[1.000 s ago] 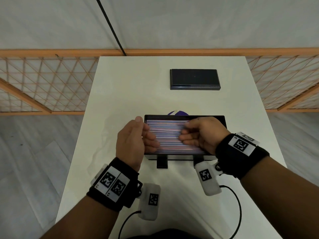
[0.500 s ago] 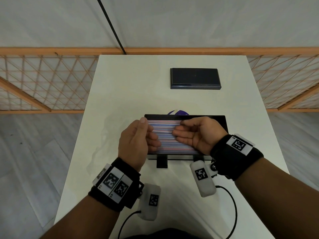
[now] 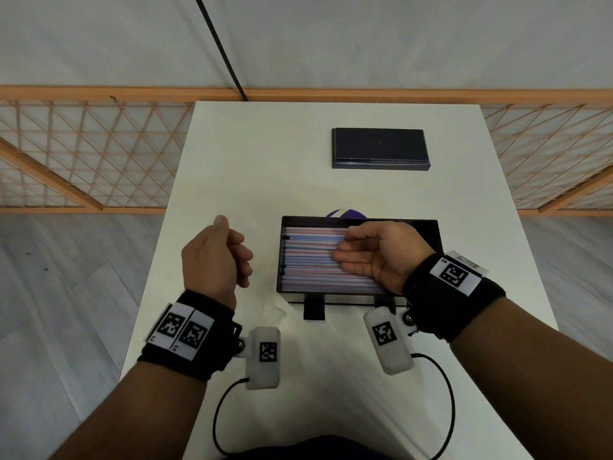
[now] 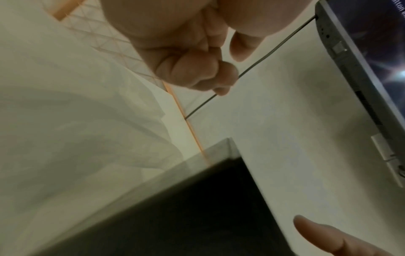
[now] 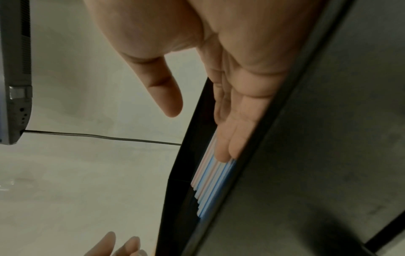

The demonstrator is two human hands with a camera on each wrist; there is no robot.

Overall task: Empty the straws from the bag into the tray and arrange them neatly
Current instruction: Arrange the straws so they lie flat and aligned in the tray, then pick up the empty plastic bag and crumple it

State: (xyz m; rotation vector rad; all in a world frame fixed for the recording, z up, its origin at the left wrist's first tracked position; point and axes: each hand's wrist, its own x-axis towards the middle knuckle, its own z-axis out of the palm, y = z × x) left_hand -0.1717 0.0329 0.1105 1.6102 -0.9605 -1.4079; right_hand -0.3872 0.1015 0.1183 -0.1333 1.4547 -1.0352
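Arranging step in hand. Straws (image 3: 311, 260) lie in rows inside the black tray (image 3: 434, 234) on the desk (image 3: 265, 167). Right hand (image 3: 378, 257) rests flat-fingered on them; left hand (image 3: 215, 260) hangs loosely curled, empty, beside the tray. Next: level straw ends.

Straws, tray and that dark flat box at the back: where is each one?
straws (image 3: 311, 260): head view, middle of the uncovered rows.
tray (image 3: 283, 257): head view, left wall.
dark flat box (image 3: 379, 147): head view, top face.

Straws (image 3: 311, 260) in tray (image 3: 434, 234), box (image 3: 379, 148) behind
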